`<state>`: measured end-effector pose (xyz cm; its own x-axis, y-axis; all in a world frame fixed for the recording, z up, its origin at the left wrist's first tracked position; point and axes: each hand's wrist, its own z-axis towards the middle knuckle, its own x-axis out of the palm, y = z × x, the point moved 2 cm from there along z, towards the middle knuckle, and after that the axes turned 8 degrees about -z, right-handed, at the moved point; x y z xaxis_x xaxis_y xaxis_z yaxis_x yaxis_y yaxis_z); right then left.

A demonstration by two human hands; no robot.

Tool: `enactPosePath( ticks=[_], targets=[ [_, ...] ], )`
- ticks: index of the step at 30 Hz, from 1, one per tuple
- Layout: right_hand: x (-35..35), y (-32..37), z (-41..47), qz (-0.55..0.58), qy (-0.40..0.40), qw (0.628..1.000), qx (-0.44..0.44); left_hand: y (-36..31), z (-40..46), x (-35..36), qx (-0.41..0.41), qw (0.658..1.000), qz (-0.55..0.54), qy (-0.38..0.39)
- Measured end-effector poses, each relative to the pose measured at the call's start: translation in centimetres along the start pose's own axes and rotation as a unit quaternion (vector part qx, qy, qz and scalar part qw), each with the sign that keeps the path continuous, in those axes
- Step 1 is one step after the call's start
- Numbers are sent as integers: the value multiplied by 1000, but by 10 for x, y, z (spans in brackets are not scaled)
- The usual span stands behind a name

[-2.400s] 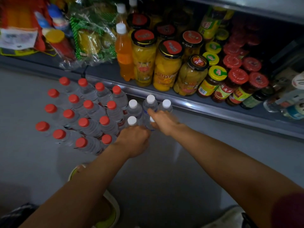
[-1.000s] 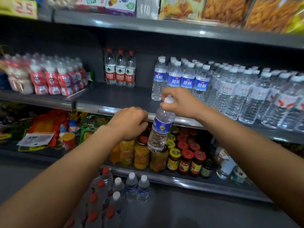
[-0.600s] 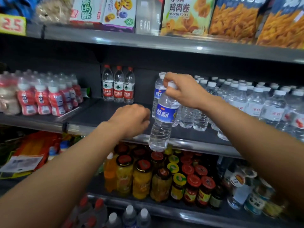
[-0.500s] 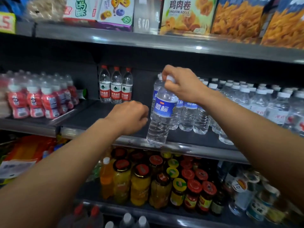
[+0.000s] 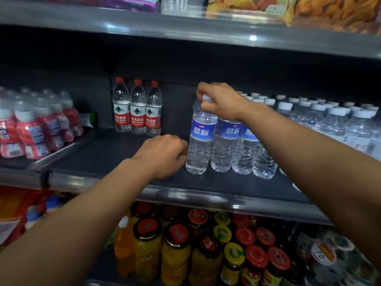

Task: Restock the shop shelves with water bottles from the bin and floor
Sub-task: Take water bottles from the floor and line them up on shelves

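Near the centre of the frame the right hand (image 5: 221,101) comes down from above onto a blue-labelled water bottle (image 5: 201,137), its fingers (image 5: 203,91) curled and pinching the white cap and neck. The bottle stands upright on the dark middle shelf (image 5: 115,153), its base on the shelf mat, just to the left of a row of matching blue-labelled bottles (image 5: 235,141) and touching the nearest of them. Just left of the bottle's lower half sits the left hand (image 5: 165,154), its fingers folded in toward the palm in a loose fist; its knuckles lie right against the bottle's side, though whether they press on it cannot be told. Further back on the same shelf, upper centre-left of the frame, three red-capped bottles (image 5: 137,109) with red labels stand side by side against the back wall. At the far left are shrink-wrapped packs of small red-labelled bottles (image 5: 35,129). To the right of the frame many more white-capped water bottles (image 5: 329,118) fill the shelf. Below, across the lower part of the frame, jars of yellow fruit (image 5: 176,256) and red-lidded jars (image 5: 255,263) crowd the lower shelf
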<state>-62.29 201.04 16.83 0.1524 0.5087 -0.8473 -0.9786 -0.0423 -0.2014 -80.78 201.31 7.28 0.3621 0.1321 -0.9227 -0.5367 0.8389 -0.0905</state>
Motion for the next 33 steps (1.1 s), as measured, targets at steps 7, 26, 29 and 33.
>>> enactPosePath(
  ticks=[7, 26, 29, 33],
  targets=[
    [12, -24, 22, -9, 36, 999, 5, 11, 11, 19, 0, 1000, -3, 6],
    [10, -24, 10, -61, 14, 997, 38, 6, 10, 21, 7, 1000, 2, 5],
    [3, -12, -2, -100, -25, 994, 28, 2, 3, 14, 4, 1000, 3, 5],
    [-2, 12, -27, -105, -45, 993, 11, -5, -12, 6, -10, 1000, 6, 12]
  ],
)
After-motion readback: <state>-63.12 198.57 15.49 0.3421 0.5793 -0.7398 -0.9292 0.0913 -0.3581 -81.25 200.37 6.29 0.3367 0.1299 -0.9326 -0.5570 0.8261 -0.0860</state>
